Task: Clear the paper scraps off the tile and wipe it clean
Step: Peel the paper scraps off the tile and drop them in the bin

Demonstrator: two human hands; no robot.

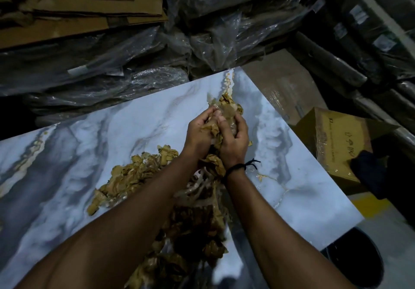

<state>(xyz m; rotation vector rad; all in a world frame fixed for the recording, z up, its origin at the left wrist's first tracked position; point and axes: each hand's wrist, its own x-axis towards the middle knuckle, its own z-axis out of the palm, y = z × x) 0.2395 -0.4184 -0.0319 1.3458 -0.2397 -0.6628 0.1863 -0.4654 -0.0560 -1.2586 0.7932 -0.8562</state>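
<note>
A large glossy marble-patterned tile [125, 136], white and grey with gold veins, fills the middle of the view. Crumpled brown paper scraps [134, 176] and strips of clear tape lie in a long heap running from the tile's near edge toward its far corner. My left hand [198, 135] and my right hand [233, 141] are side by side over the far part of the heap, fingers curled round a bunch of scraps [226, 109] gathered between them. A black cord is tied round my right wrist.
Plastic-wrapped dark bundles [202, 30] and flattened cardboard [78, 12] are stacked behind the tile. An open cardboard box [336, 145] stands off the tile's right edge with a dark cloth [370, 172] beside it. A dark round bin [357, 259] sits at the lower right.
</note>
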